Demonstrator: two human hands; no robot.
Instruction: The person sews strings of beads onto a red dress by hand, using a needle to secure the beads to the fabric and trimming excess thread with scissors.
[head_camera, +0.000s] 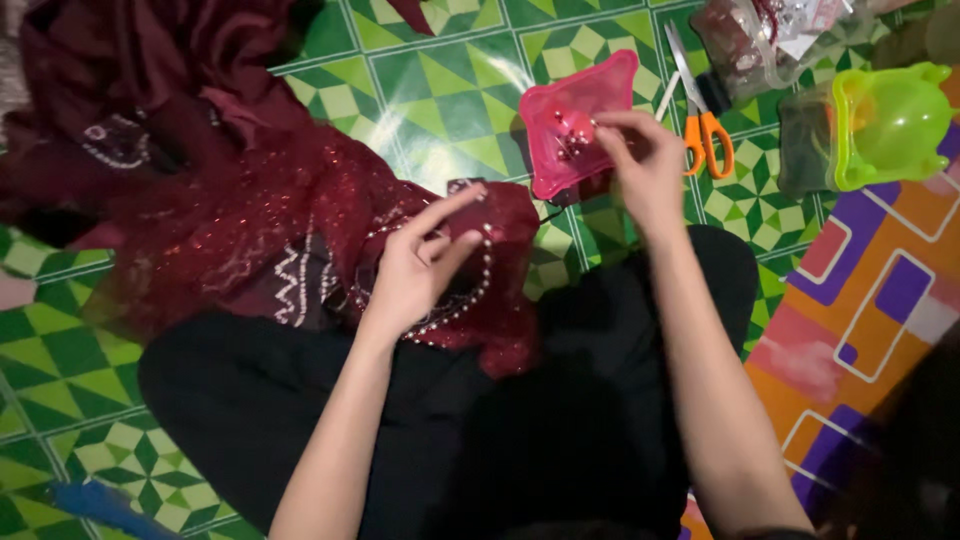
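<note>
Just beyond the maroon beaded cloth (300, 230), a pink dish (575, 120) is reached by the right hand (640, 160), fingertips pinched narrowly over its beads; the cloth is pressed by the left hand (420, 265), fingers half-curled.

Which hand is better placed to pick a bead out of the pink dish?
Right. The right hand has its fingertips at the pink dish, while the left hand rests on the maroon beaded fabric.
</note>
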